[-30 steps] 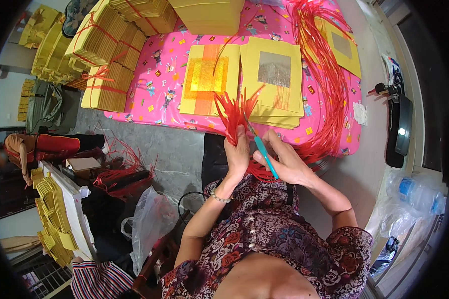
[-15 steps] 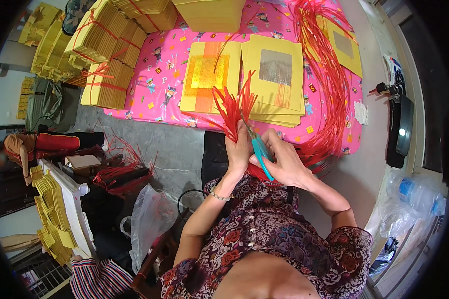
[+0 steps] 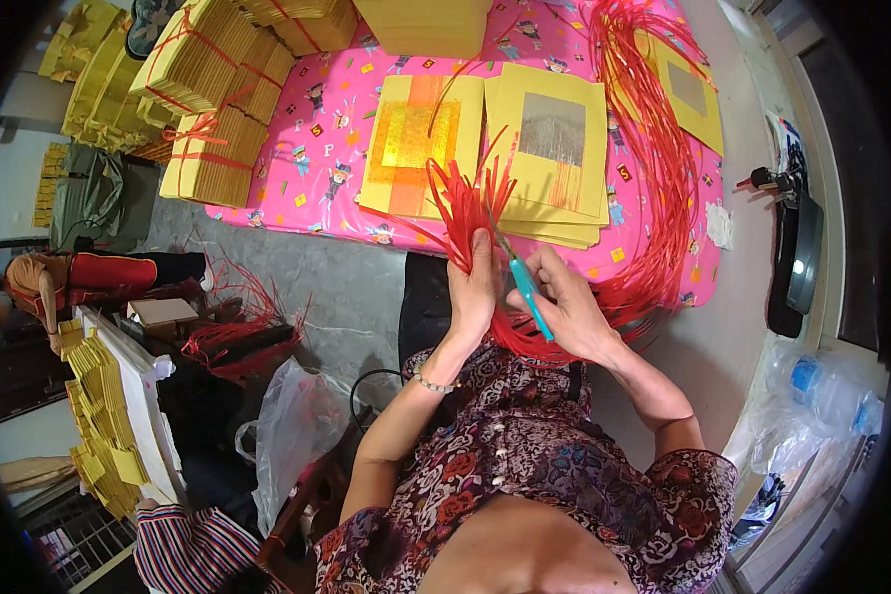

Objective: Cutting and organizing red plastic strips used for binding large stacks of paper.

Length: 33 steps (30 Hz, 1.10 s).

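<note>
My left hand (image 3: 473, 287) is closed round a bundle of red plastic strips (image 3: 462, 213), whose loose ends fan upward above the fist. Blue-handled scissors (image 3: 527, 290) sit in my right hand (image 3: 564, 307), their blades angled up and left against the strips beside my left thumb. The rest of the bundle hangs below my hands toward my lap. Just beyond lie yellow paper sheets, one pile with a gold-and-orange square (image 3: 413, 144), another with a silver square (image 3: 554, 129).
The pink patterned table (image 3: 312, 188) bears tied yellow paper bundles (image 3: 213, 153) at left and long red strips (image 3: 653, 168) at right. A plastic bag (image 3: 297, 436) hangs at lower left. Another person (image 3: 89, 282) is at a side table of folded yellow paper (image 3: 109, 426).
The scissors have turned and their handles look closer together; my right hand has shifted slightly. My left hand keeps its grip on the red strips.
</note>
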Each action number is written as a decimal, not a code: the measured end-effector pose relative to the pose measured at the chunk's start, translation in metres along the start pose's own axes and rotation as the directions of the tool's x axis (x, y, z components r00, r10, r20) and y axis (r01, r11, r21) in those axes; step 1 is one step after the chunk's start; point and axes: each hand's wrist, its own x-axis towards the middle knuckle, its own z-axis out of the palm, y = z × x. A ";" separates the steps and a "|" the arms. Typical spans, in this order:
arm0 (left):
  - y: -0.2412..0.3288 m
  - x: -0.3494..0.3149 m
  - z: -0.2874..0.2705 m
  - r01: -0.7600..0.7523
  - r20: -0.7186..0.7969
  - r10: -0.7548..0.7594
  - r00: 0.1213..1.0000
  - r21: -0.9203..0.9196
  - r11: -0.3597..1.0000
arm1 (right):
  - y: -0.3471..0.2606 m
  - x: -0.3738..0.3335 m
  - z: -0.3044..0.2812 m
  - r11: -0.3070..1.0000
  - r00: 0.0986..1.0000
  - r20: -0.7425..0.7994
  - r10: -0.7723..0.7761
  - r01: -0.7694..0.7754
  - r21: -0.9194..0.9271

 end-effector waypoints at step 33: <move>0.003 -0.001 -0.011 0.240 0.338 -0.228 0.913 0.006 0.971 | -0.005 0.019 -0.046 0.930 0.814 0.579 -0.051 -0.172 0.324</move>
